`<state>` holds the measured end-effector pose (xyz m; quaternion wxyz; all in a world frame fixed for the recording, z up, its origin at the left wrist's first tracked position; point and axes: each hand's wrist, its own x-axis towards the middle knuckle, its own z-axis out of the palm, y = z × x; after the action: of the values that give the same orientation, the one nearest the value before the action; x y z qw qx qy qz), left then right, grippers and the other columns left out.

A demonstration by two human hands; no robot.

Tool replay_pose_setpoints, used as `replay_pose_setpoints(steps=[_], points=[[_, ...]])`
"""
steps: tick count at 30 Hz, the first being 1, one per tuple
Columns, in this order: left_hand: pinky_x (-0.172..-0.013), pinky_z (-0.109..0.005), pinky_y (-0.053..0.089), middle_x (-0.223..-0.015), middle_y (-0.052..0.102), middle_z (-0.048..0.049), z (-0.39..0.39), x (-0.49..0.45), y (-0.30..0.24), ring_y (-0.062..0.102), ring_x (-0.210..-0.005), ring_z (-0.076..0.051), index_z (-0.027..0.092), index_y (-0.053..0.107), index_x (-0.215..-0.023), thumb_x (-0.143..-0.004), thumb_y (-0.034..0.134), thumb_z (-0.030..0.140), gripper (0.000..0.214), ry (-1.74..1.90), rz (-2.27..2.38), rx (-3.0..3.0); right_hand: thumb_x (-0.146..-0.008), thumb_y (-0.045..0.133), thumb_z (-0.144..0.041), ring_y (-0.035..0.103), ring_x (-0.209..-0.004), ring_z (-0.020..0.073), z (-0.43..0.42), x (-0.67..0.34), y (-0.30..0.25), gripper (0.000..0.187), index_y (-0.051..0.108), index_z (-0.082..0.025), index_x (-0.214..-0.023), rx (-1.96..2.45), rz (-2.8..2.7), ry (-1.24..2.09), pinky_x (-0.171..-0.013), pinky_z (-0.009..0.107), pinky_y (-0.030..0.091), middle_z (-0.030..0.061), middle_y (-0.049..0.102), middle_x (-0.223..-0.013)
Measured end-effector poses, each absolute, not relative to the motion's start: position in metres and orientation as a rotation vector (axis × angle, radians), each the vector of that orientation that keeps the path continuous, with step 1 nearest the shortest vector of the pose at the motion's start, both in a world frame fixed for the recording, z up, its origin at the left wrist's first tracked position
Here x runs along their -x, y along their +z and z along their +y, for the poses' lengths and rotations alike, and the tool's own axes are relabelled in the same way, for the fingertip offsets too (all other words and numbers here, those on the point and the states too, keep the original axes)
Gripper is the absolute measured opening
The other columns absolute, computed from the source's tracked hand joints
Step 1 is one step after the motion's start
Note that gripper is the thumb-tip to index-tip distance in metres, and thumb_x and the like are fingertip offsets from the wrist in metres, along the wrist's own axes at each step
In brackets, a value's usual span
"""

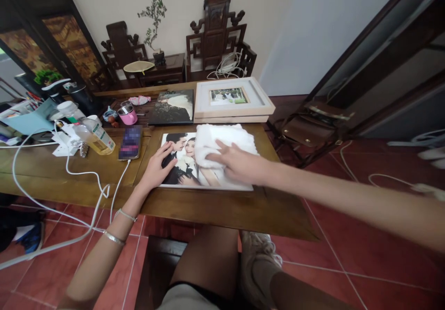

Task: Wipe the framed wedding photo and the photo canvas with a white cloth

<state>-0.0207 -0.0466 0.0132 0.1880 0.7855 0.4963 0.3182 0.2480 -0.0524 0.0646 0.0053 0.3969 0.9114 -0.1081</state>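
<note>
A wedding photo print (184, 165) lies flat on the wooden table, near its front edge. My left hand (157, 167) rests on the print's left side with fingers spread, holding nothing. A folded white towel (227, 136) covers the right part of the picture. Gripping this towel, my right hand (243, 162) presses it against the print; some fingertips are hidden in its folds. Behind the print are a dark photo panel (172, 107) and a pale wooden frame (255, 100) with a small picture inside.
Left of the print, a phone (130, 142) is plugged into a white cable. A bottle of yellowish liquid (94, 138), a pink cup (127, 114) and a blue holder (31, 120) stand further left. White cables hang over the table's front edge (229, 212).
</note>
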Motion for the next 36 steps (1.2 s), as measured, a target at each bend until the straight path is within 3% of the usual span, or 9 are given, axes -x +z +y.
replay_pose_setpoints(steps=[4, 9, 15, 21, 24, 27, 30, 32, 36], points=[[-0.115, -0.041, 0.027, -0.145, 0.044, -0.0097, -0.047, 0.021, 0.012, 0.038, -0.136, -0.023, 0.018, 0.054, -0.131, -0.088, 0.053, 0.038, 0.048, 0.890, 1.403, -2.208, -0.062, 0.042, 0.004, 0.012, -0.140, 0.0402, -0.116, -0.255, 0.052, 0.072, 0.055, -0.020, -0.129, -1.131, 2.914, -0.342, -0.102, 0.068, 0.027, 0.0099, 0.031, -0.152], [-0.115, -0.041, 0.026, -0.145, 0.044, -0.0091, -0.046, 0.021, 0.011, 0.036, -0.137, -0.023, 0.019, 0.053, -0.132, -0.089, 0.051, 0.038, 0.047, 0.885, 1.391, -2.232, -0.058, 0.047, 0.003, 0.006, -0.141, 0.0399, -0.159, -0.256, 0.048, 0.071, 0.059, -0.024, -0.122, -1.010, 2.955, -0.392, -0.103, 0.070, 0.021, 0.0065, 0.027, -0.153], [-0.115, -0.040, 0.025, -0.146, 0.042, -0.0138, -0.045, 0.023, 0.010, 0.036, -0.137, -0.023, 0.012, 0.051, -0.133, -0.089, 0.052, 0.038, 0.051, 0.864, 1.382, -2.252, -0.062, 0.040, 0.004, 0.019, -0.139, 0.0367, -0.097, -0.252, 0.063, 0.068, 0.058, -0.018, -0.125, -1.036, 2.925, -0.439, -0.104, 0.066, 0.027, 0.0122, 0.039, -0.147], [-0.115, -0.043, 0.026, -0.146, 0.043, -0.0104, -0.045, 0.023, 0.009, 0.036, -0.137, -0.023, 0.018, 0.051, -0.134, -0.090, 0.051, 0.038, 0.049, 0.876, 1.375, -2.251, -0.066, 0.040, 0.003, 0.048, -0.124, 0.0338, 0.006, -0.263, 0.059, 0.068, 0.052, -0.016, -0.130, -1.085, 2.960, -0.265, -0.098, 0.055, 0.039, 0.0168, 0.048, -0.139], [-0.115, -0.044, 0.026, -0.145, 0.043, -0.0104, -0.045, 0.023, 0.010, 0.036, -0.137, -0.024, 0.019, 0.052, -0.133, -0.089, 0.052, 0.039, 0.049, 0.884, 1.373, -2.241, -0.067, 0.039, 0.003, 0.052, -0.119, 0.0332, 0.022, -0.259, 0.060, 0.068, 0.049, -0.013, -0.133, -1.125, 2.923, -0.231, -0.093, 0.051, 0.043, 0.0185, 0.056, -0.129], [-0.115, -0.044, 0.026, -0.145, 0.044, -0.0109, -0.045, 0.022, 0.010, 0.036, -0.137, -0.024, 0.018, 0.053, -0.132, -0.089, 0.051, 0.040, 0.048, 0.894, 1.374, -2.231, -0.068, 0.039, 0.004, 0.045, -0.126, 0.0354, 0.000, -0.248, 0.064, 0.070, 0.048, -0.013, -0.135, -1.200, 2.849, -0.261, -0.097, 0.055, 0.040, 0.0192, 0.057, -0.128], [-0.115, -0.042, 0.026, -0.143, 0.046, -0.0113, -0.044, 0.022, 0.008, 0.037, -0.136, -0.023, 0.016, 0.054, -0.131, -0.092, 0.046, 0.038, 0.045, 0.907, 1.368, -2.230, -0.071, 0.041, 0.002, 0.026, -0.136, 0.0386, -0.048, -0.235, 0.069, 0.066, 0.049, -0.015, -0.135, -1.222, 2.825, -0.327, -0.101, 0.064, 0.031, 0.0171, 0.049, -0.138], [-0.114, -0.042, 0.027, -0.143, 0.047, -0.0107, -0.044, 0.022, 0.007, 0.038, -0.136, -0.022, 0.017, 0.055, -0.130, -0.094, 0.043, 0.036, 0.043, 0.917, 1.361, -2.232, -0.069, 0.043, 0.003, 0.017, -0.139, 0.0401, -0.084, -0.227, 0.074, 0.067, 0.052, -0.017, -0.131, -1.179, 2.787, -0.348, -0.102, 0.067, 0.027, 0.0122, 0.036, -0.149], [-0.115, -0.043, 0.026, -0.144, 0.046, -0.0112, -0.043, 0.023, 0.006, 0.037, -0.137, -0.023, 0.017, 0.054, -0.131, -0.093, 0.045, 0.035, 0.043, 0.903, 1.368, -2.250, -0.065, 0.049, 0.002, 0.011, -0.140, 0.0388, -0.135, -0.215, 0.086, 0.067, 0.057, -0.024, -0.127, -0.930, 2.709, -0.503, -0.105, 0.068, 0.020, 0.0040, 0.026, -0.153]])
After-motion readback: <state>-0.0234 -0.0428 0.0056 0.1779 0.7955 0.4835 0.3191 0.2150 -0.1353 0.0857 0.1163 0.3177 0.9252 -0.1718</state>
